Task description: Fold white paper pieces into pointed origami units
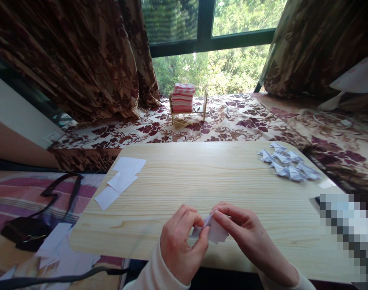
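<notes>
A small piece of white paper (218, 233), partly folded, is held just above the front edge of the table. My left hand (184, 239) pinches its left side between thumb and index finger. On the other side, my right hand (241, 223) grips the upper edge with thumb and fingers closed. The fingers cover part of the folds. Several folded white paper pieces (288, 161) with pointed tips sit grouped at the far right of the table. Flat white paper sheets (120, 181) lie overlapping at the table's left.
The wooden table (184, 177) stands before a cloth-covered window ledge. On that ledge is a small rack (188, 114) with folded pink cloths (183, 98). More loose paper (63, 253) and a dark bag (27, 231) lie at lower left. A blurred-out object (347, 225) is at right.
</notes>
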`<action>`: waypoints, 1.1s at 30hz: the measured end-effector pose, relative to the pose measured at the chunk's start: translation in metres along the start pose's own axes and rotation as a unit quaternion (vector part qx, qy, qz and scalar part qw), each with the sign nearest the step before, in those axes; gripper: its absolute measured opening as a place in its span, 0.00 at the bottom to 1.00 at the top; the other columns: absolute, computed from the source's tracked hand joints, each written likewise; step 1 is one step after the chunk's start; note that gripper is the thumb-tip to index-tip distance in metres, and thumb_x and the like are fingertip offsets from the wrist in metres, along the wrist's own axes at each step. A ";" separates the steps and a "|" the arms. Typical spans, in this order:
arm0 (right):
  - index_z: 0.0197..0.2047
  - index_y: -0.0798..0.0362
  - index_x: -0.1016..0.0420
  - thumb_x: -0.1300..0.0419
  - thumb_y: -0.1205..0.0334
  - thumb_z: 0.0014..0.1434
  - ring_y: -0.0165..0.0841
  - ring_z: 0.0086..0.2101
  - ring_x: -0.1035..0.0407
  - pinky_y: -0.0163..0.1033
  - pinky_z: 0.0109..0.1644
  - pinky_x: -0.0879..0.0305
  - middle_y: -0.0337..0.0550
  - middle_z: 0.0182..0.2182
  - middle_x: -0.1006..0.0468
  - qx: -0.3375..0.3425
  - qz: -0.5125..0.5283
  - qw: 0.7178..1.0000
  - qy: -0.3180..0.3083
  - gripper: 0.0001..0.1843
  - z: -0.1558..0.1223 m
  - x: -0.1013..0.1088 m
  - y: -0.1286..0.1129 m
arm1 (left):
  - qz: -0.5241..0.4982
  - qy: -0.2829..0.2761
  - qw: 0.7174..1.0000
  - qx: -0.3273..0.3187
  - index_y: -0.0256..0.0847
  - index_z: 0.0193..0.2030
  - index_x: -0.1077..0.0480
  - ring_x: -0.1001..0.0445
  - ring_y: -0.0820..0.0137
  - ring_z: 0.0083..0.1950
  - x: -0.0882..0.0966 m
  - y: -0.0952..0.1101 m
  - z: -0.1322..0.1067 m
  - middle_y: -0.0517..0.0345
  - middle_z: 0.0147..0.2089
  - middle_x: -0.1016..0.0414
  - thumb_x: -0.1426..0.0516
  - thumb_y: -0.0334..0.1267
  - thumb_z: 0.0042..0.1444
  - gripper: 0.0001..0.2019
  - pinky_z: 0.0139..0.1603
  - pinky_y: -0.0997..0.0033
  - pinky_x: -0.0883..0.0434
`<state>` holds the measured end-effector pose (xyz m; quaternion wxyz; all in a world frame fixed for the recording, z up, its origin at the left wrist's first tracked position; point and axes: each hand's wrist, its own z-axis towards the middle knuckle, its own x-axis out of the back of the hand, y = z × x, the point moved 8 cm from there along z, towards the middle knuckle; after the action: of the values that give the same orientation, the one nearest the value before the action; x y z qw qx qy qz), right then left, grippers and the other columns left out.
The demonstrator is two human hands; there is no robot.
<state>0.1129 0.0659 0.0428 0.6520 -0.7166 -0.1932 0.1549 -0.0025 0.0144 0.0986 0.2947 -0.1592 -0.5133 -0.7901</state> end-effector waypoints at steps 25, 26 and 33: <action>0.54 0.48 0.34 0.42 0.55 0.55 0.34 0.37 0.30 0.36 0.37 0.32 0.44 0.41 0.24 -0.009 -0.103 0.994 -0.022 0.23 -0.007 0.004 0.014 | -0.380 -0.014 0.795 0.472 0.37 0.19 0.34 0.36 0.78 0.20 -0.037 -0.089 -0.036 0.65 0.16 0.32 0.33 0.40 0.34 0.14 0.23 0.78 0.36; 0.53 0.48 0.34 0.41 0.58 0.54 0.33 0.36 0.30 0.36 0.37 0.32 0.43 0.41 0.24 0.011 -0.121 0.992 -0.019 0.23 -0.008 0.004 0.012 | -0.389 -0.010 0.783 0.485 0.37 0.19 0.35 0.37 0.78 0.19 -0.040 -0.092 -0.039 0.66 0.16 0.33 0.33 0.41 0.32 0.16 0.22 0.78 0.36; 0.33 0.51 0.30 0.45 0.65 0.57 0.29 0.29 0.34 0.33 0.33 0.36 0.38 0.30 0.26 0.093 -0.191 0.977 0.010 0.04 -0.005 0.004 0.005 | -0.438 -0.025 0.718 0.541 0.38 0.19 0.39 0.35 0.77 0.18 -0.053 -0.090 -0.048 0.66 0.15 0.34 0.32 0.42 0.29 0.19 0.22 0.75 0.33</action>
<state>0.1194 0.0628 0.0380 0.7352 -0.6042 -0.3050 0.0375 -0.0150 0.0135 -0.0158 -0.0618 0.2501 -0.8727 -0.4147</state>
